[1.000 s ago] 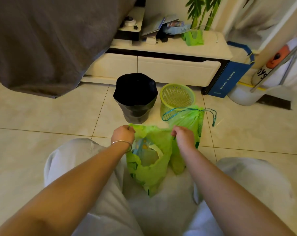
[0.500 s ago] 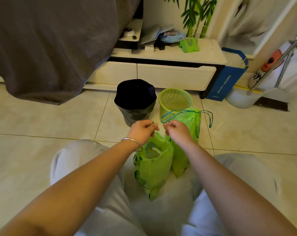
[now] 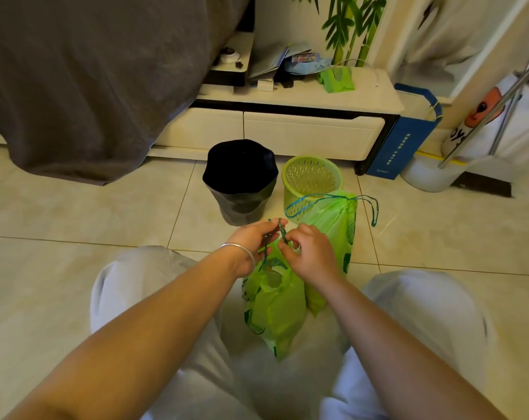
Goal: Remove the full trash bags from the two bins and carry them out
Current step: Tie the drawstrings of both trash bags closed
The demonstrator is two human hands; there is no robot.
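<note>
The near green trash bag (image 3: 274, 310) hangs between the person's knees, its mouth gathered under the hands. Both the left hand (image 3: 252, 242) and the right hand (image 3: 310, 253) pinch its blue drawstring (image 3: 280, 230) with curled fingers. A second green bag (image 3: 336, 225), cinched shut, stands on the floor just at 2 o'clock of it. At 12 o'clock stand the black-lined bin (image 3: 240, 183) and the green mesh bin (image 3: 311, 180), side by side.

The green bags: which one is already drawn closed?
The far bag, beside the green bin; its blue cord is pulled tight. The near bag gapes open.
</note>
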